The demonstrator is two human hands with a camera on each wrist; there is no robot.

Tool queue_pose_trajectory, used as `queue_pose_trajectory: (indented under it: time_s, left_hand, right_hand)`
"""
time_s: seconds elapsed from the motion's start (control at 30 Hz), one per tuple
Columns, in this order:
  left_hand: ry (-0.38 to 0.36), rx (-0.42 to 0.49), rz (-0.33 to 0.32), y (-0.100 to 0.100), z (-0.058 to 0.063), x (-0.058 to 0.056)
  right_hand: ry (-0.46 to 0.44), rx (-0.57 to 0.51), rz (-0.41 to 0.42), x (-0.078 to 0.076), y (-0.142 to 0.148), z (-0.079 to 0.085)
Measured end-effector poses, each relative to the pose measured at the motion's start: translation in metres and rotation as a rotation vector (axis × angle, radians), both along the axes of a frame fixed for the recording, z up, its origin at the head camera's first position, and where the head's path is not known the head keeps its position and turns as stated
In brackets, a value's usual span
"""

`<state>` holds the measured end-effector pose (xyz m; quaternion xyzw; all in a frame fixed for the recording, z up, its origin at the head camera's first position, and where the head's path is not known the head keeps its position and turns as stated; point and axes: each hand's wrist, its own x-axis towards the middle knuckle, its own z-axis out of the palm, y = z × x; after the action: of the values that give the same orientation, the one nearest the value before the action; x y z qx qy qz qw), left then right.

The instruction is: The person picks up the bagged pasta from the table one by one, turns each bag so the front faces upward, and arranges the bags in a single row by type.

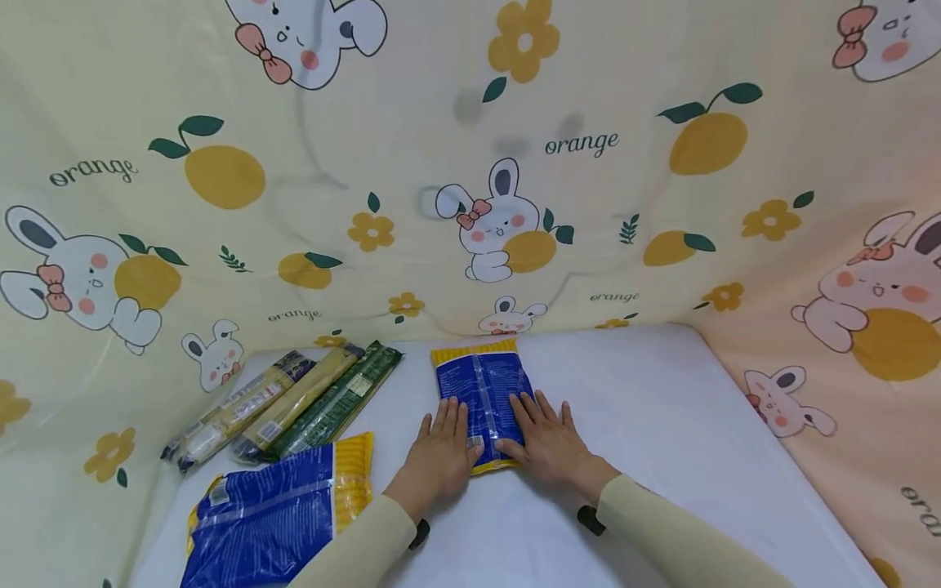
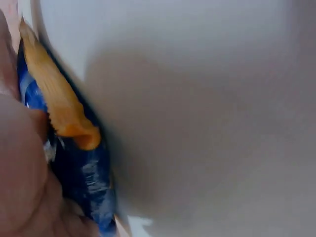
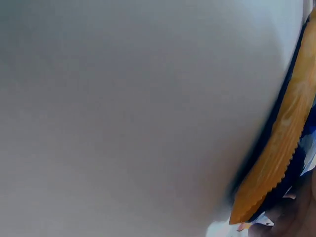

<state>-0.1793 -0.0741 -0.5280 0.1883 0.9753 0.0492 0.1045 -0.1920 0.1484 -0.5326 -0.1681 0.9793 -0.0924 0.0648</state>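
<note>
A blue and yellow bag is laid flat on the white tabletop, to the right of the green packet. Its left side is touched by the left hand and its right side by the right hand. The fingers of both hands are kept nearly straight, and nothing seems to be gripped; whether the bag's edge is tucked under cannot be told, as the wrist views are blurry. A second blue bag is set on the near side of the green packet.

The bag under the hands looks soft and not too heavy, and its shiny skin may be slippery. It would be best held by both long sides, with the middle propped from below. The thin yellow ends might be torn if pulled hard.
</note>
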Motion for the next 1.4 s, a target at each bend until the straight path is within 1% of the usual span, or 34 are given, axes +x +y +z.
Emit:
queue_pose_trajectory:
  time_s: [0.13, 0.27, 0.33, 0.4, 0.47, 0.5, 0.57, 0.67, 0.7, 0.73, 0.77, 0.83, 0.93, 0.97, 1.07, 1.2, 1.3, 1.4]
  left_hand:
    - [0.004, 0.014, 0.004, -0.003, 0.0, 0.013]
    - [-0.01, 0.043, -0.018, -0.007, 0.004, 0.026]
    - [-0.016, 0.046, -0.042, -0.008, 0.007, 0.034]
    - [-0.027, 0.046, -0.058, -0.009, 0.011, 0.042]
    - [-0.023, 0.04, -0.07, -0.01, 0.017, 0.044]
    - [-0.005, 0.043, -0.071, -0.01, 0.02, 0.044]
    - [0.058, 0.05, -0.067, -0.011, 0.025, 0.04]
    - [0.183, 0.059, -0.039, -0.009, 0.029, 0.026]
    - [0.207, 0.061, -0.031, -0.007, 0.029, 0.02]
    - [0.211, 0.059, -0.027, -0.004, 0.028, 0.015]
    - [0.2, 0.052, -0.027, -0.001, 0.027, 0.01]
    - [0.149, 0.038, -0.043, 0.006, 0.022, 0.004]
    - [0.064, 0.022, -0.073, 0.015, 0.014, -0.001]
    - [0.051, 0.01, -0.078, 0.017, 0.011, -0.003]
    - [0.049, -0.013, -0.085, 0.022, 0.004, -0.006]
    - [0.069, -0.023, -0.106, 0.028, -0.002, -0.01]
    - [0.057, -0.035, -0.115, 0.028, -0.002, -0.012]
    - [0.059, -0.07, -0.126, 0.025, 0.005, -0.015]
  right_hand:
    - [-0.013, -0.027, -0.003, 0.012, -0.002, -0.002]
    - [0.013, -0.033, -0.003, 0.033, -0.006, 0.002]
    - [0.03, -0.01, -0.002, 0.045, -0.006, 0.006]
    - [0.035, 0.039, 0.003, 0.057, -0.006, 0.011]
    - [0.055, 0.095, 0.018, 0.064, -0.006, 0.016]
    - [0.072, 0.121, 0.03, 0.065, -0.007, 0.019]
    - [0.111, 0.149, 0.066, 0.064, -0.007, 0.022]
    - [0.163, 0.161, 0.129, 0.053, -0.008, 0.022]
    - [0.161, 0.164, 0.142, 0.049, -0.007, 0.021]
    - [0.152, 0.163, 0.15, 0.044, -0.006, 0.019]
    - [0.131, 0.17, 0.15, 0.041, -0.004, 0.017]
    - [0.085, 0.166, 0.139, 0.037, 0.0, 0.01]
    - [0.021, 0.117, 0.12, 0.035, 0.006, 0.002]
    - [0.004, 0.102, 0.119, 0.034, 0.007, 0.001]
    - [-0.016, 0.056, 0.115, 0.034, 0.008, -0.002]
    - [-0.003, 0.038, 0.078, 0.037, 0.011, -0.002]
    - [0.008, 0.036, 0.061, 0.039, 0.011, -0.001]
    - [0.01, 0.045, 0.053, 0.039, 0.009, 0.0]
